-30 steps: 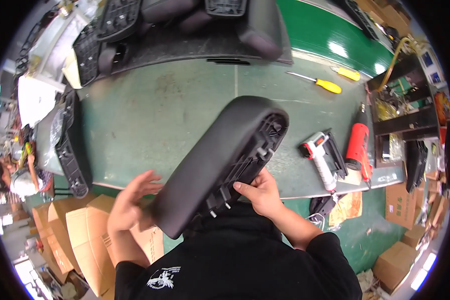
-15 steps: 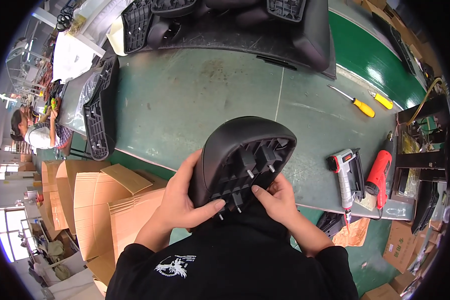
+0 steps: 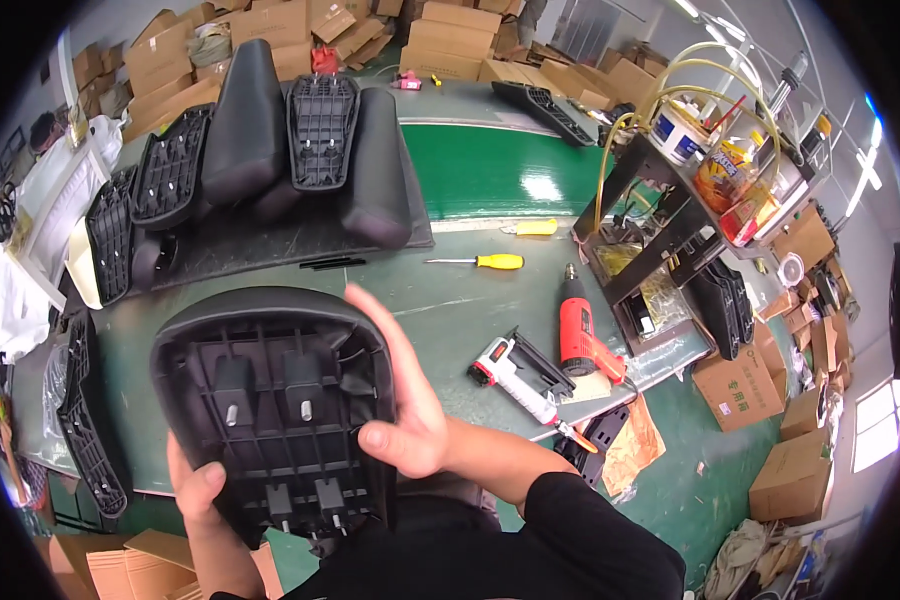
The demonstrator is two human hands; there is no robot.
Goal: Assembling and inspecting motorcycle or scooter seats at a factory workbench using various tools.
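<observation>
A black padded seat point(image 3: 280, 450) is held up in front of me, its ribbed plastic underside facing me with several metal studs sticking out. My left hand point(image 3: 198, 495) grips its lower left edge, thumb on the rim and fingers mostly hidden behind. Along the right edge lies my right hand point(image 3: 415, 425), thumb against the underside and fingers along the outer side. Beyond the seat is the green worktable point(image 3: 430, 325). A grey-and-black pneumatic stapler point(image 3: 518, 380) and a red heat gun point(image 3: 576, 335) lie to the right of my right hand.
A yellow-handled screwdriver point(image 3: 498, 262) and a yellow utility knife point(image 3: 535, 228) lie farther back. More black seats point(image 3: 245, 130) rest on a dark mat. At right stands a dark rack point(image 3: 660, 240) holding containers and hoses. Cardboard boxes point(image 3: 450, 40) line the back.
My view has swung to the right, bringing the rack and boxes into sight. The seat is now more upright, and my right hand has moved up along its right edge.
</observation>
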